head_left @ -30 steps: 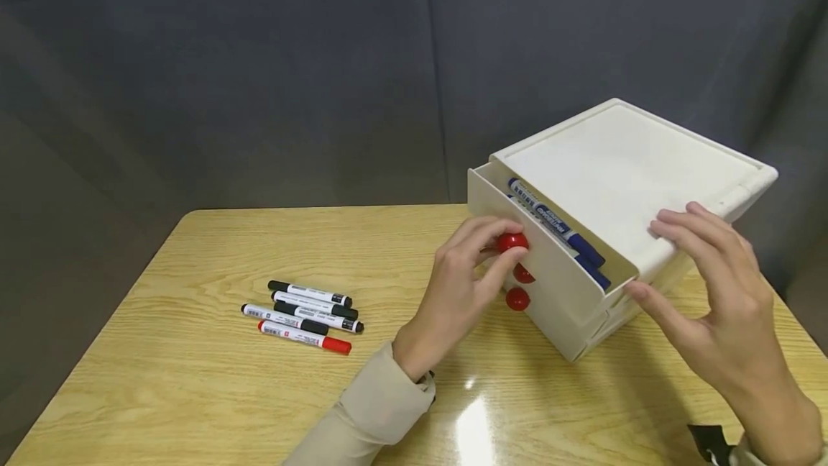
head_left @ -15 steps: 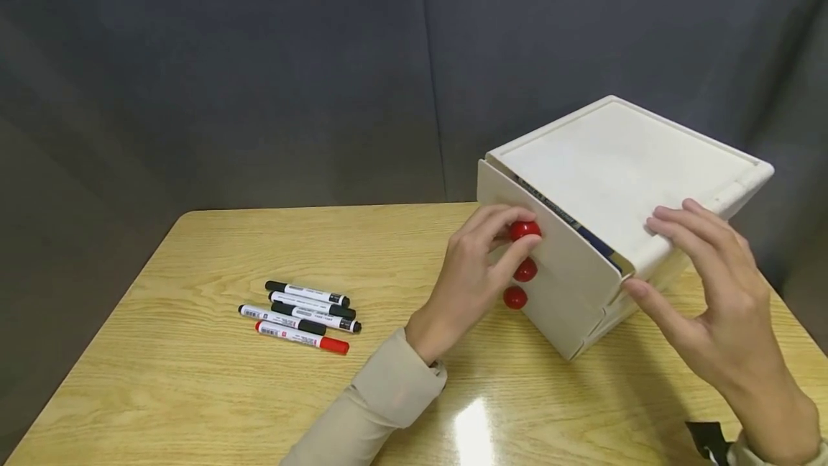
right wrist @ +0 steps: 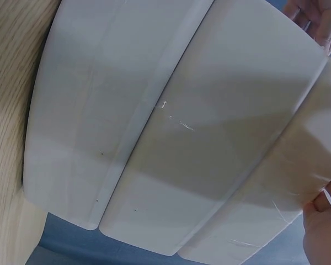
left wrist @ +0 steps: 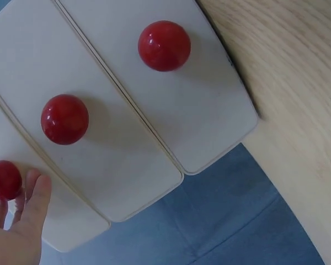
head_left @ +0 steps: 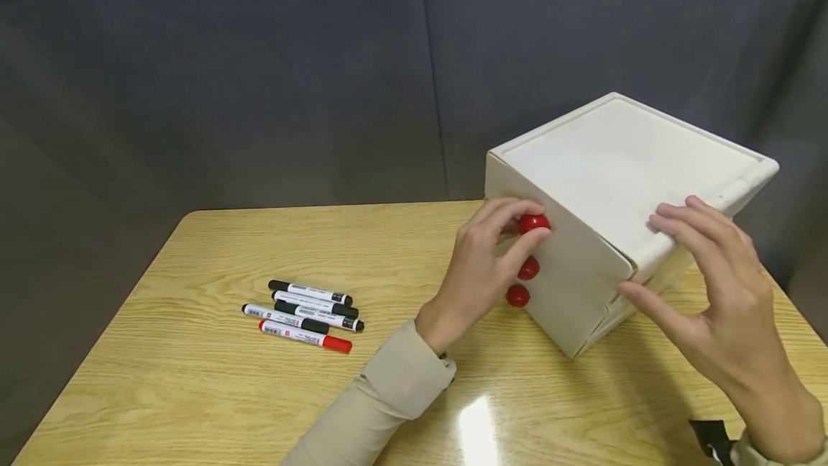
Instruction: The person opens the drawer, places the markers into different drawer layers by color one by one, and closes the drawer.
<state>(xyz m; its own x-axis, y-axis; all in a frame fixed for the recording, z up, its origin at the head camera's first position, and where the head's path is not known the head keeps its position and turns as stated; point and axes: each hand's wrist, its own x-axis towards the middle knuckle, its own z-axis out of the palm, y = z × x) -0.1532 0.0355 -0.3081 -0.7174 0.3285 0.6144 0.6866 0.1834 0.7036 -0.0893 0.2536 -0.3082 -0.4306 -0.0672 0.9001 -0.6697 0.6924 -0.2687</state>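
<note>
A white three-drawer box [head_left: 640,171] stands at the right, each drawer front bearing a round red knob. My left hand [head_left: 475,265] pinches the top drawer knob [head_left: 534,224] between thumb and fingers. That top drawer front [head_left: 569,236] sits flush with the box. The middle knob [left wrist: 65,119] and the bottom knob [left wrist: 164,46] show plainly in the left wrist view. My right hand [head_left: 731,308] rests on the box's near side, fingertips on the top edge and thumb at the front corner. In the right wrist view it appears at the box's edge [right wrist: 325,232].
Several whiteboard markers lie together on the wooden table [head_left: 194,394] at the left: black-capped ones [head_left: 310,292] and a red one [head_left: 305,336]. A dark cloth [head_left: 291,78] hangs behind the table.
My left hand has pushed the top drawer in, moving right and away. Blue markers seen inside it earlier are now hidden. The right hand has stayed on the box.
</note>
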